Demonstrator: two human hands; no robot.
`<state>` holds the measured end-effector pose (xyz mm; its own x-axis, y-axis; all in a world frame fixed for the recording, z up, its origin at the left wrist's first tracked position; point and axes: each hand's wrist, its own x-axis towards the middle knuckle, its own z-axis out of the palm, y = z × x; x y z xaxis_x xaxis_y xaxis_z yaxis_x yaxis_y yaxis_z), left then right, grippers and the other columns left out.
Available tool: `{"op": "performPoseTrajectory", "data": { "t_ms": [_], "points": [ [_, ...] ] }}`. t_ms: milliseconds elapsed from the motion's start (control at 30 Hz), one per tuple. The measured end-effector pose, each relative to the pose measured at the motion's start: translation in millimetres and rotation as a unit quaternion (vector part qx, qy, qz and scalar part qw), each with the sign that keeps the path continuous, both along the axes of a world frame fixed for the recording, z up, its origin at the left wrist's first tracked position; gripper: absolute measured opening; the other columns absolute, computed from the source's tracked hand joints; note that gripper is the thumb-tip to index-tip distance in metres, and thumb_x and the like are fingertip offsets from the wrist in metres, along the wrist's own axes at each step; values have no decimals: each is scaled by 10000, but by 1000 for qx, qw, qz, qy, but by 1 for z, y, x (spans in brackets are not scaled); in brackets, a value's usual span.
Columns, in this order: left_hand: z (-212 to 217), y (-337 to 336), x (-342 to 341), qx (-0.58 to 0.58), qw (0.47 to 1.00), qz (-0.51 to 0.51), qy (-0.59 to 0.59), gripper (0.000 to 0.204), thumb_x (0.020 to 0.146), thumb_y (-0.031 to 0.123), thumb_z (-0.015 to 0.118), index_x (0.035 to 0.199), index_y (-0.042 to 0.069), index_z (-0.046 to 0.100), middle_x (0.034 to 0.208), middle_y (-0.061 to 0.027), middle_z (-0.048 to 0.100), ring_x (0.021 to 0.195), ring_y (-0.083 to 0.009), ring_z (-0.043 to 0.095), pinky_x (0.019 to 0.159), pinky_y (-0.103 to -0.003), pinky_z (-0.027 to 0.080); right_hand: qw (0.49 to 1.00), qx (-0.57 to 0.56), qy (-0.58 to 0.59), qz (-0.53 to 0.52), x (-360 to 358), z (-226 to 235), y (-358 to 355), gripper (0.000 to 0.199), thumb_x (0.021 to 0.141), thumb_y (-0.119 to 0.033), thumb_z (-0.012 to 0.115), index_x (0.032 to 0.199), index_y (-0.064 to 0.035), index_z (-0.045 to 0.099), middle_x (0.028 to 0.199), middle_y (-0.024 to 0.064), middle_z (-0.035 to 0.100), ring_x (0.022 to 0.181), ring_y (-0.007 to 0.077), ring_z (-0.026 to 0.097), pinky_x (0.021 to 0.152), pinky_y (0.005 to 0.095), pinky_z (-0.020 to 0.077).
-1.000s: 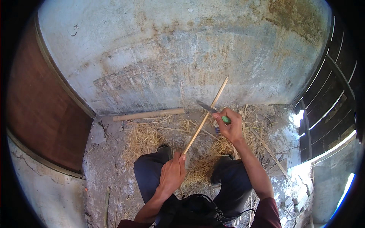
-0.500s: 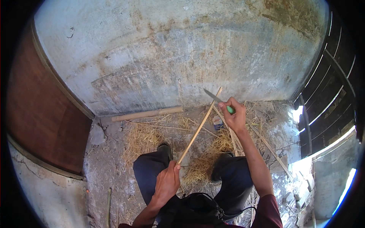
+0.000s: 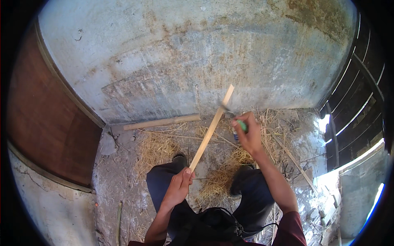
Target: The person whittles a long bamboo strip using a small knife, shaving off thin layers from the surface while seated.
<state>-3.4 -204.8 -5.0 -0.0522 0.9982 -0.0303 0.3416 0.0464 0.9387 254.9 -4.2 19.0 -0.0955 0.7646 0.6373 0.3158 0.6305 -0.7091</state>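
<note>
My left hand is closed round the lower end of a pale bamboo strip, which slants up and away to the right in front of my knees. My right hand grips the green handle of a knife. The blade, smeared by motion, points left and lies across the upper part of the strip; I cannot tell whether it touches. The strip's far end rises before the wall with its broad, light face showing.
Heaps of straw-like shavings lie on the floor between and beside my feet. A bamboo pole lies along the foot of the stained wall. Thin strips lie at right, near a dark slatted panel. A brown door stands at left.
The strip has turned so its wider face shows, and its far end has swung slightly left and up. My right hand and the knife have moved a little lower.
</note>
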Motion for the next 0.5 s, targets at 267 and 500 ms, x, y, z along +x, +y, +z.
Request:
{"op": "performPoseTrajectory", "data": {
  "t_ms": [267,500],
  "points": [
    [19,20,8,-76,990,-24,-115,501,1206,435,345,1047,40,610,715,41,424,627,-69,384,583,-276,355,978,122,-113,126,-33,-1,-41,194,945,-174,837,1001,-65,688,866,103,700,675,303,701,573,401,541],
    [21,32,6,-90,976,-53,-190,526,1211,464,303,1126,53,620,709,83,380,539,-28,325,489,-231,296,964,154,-152,152,-45,-8,-55,150,940,-210,838,972,-110,731,865,40,680,637,257,694,523,400,542]
  ]
}}
